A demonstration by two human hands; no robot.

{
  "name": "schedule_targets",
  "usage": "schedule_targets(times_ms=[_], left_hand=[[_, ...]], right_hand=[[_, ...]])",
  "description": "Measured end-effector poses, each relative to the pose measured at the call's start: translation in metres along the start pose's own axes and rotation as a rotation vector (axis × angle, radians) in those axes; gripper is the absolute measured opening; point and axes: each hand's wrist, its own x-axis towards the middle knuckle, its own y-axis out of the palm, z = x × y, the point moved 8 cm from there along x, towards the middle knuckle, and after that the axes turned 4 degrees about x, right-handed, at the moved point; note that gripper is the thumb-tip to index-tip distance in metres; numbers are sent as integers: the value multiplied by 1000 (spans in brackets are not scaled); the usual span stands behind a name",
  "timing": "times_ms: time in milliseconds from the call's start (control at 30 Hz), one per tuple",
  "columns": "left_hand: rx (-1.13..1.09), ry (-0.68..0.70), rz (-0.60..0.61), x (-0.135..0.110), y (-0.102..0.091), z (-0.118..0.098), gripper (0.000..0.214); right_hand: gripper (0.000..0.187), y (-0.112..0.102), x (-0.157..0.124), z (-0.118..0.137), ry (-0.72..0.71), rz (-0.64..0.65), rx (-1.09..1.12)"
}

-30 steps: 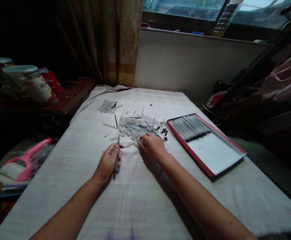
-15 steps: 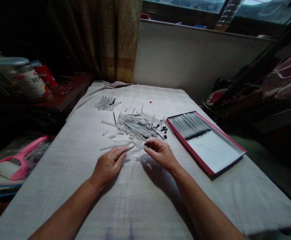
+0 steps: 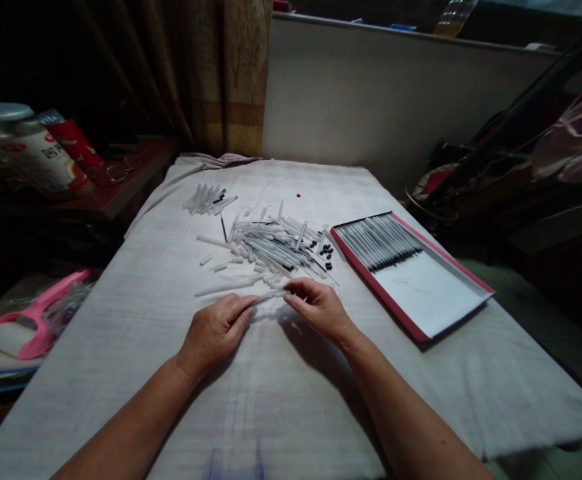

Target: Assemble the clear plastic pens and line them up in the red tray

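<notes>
My left hand (image 3: 215, 327) is closed on a slim pen (image 3: 263, 299) that points right. The fingertips of my right hand (image 3: 318, 307) pinch a small clear pen cap (image 3: 281, 292) at the pen's far end. The cap and pen lie in one line; how far the cap sits over the tip is too small to tell. Just beyond my hands spreads a loose heap of clear pen barrels, dark refills and short caps (image 3: 271, 247). Small black plugs (image 3: 327, 250) lie at the heap's right side.
A red-edged shallow box (image 3: 415, 280) with a row of assembled pens stands at right. A smaller pile of clear pen parts (image 3: 205, 199) and a red bit (image 3: 299, 195) lie farther back. Jars (image 3: 35, 153) stand on a side table, and a pink-handled tool (image 3: 41, 320) lies at left.
My right hand's clear cap has met the end of the pen held in my left hand; a gap showed between them before. The view has tilted down slightly.
</notes>
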Motion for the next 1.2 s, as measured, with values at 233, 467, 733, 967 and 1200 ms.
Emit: schedule_targets(times_ms=[233,467,733,967,1200], left_hand=[[35,48,12,-1,4,-4,29],[11,98,23,-4,9,-5,26],[-21,87,-12,-4,10,-5,25],[-191,65,-82,5,6,-7,27],[-271,-86,-76,7,4,7,31]], right_hand=[[20,9,0,3,-93,90,-43],[18,17,-2,9,-241,186,-71],[18,20,-1,12,-259,217,-105],[19,25,3,6,-53,171,255],[30,-1,14,5,98,11,483]])
